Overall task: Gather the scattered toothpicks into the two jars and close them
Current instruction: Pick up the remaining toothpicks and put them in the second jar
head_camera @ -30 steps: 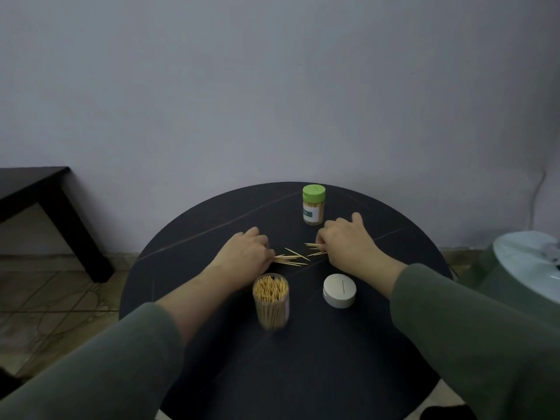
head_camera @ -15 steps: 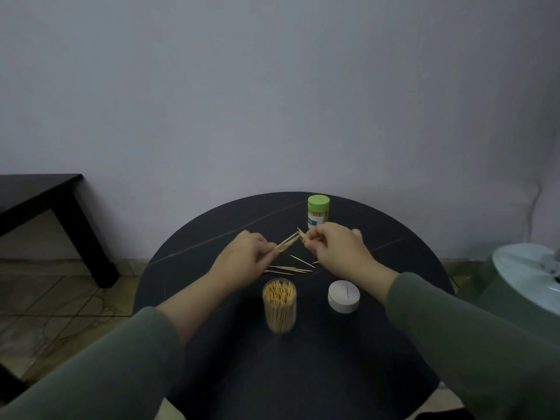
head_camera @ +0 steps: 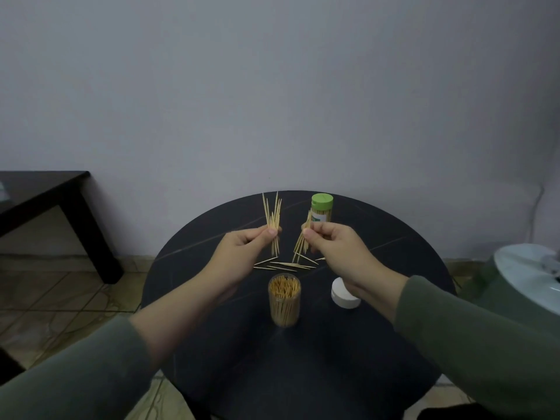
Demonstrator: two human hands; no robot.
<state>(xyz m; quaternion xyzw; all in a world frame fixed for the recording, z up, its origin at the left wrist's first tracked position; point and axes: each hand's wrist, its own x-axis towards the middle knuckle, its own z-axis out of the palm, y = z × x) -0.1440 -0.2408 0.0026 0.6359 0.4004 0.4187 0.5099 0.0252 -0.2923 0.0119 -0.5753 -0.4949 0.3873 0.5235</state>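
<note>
Our left hand [head_camera: 242, 247] pinches an upright bundle of toothpicks [head_camera: 272, 219] above the tabletop's [head_camera: 348, 374] middle, fingers clamped on them. Our right hand [head_camera: 336, 247] pinches a second bundle [head_camera: 301, 247] slanting down. Loose toothpicks [head_camera: 285, 266] lie between the hands. The open jar [head_camera: 284, 300] stands nearer us, its white lid [head_camera: 344, 297] beside it; the green-capped jar [head_camera: 321, 208] stands closed by the far edge.

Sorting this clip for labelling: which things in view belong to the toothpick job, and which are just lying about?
Part of the job:
- left hand pinching a toothpick bundle
- right hand pinching a second bundle
- loose toothpicks on the round black table
- open clear jar
- white lid
- green-lidded jar, closed

Just lying about:
- dark side table
- pale round object, right edge
</note>
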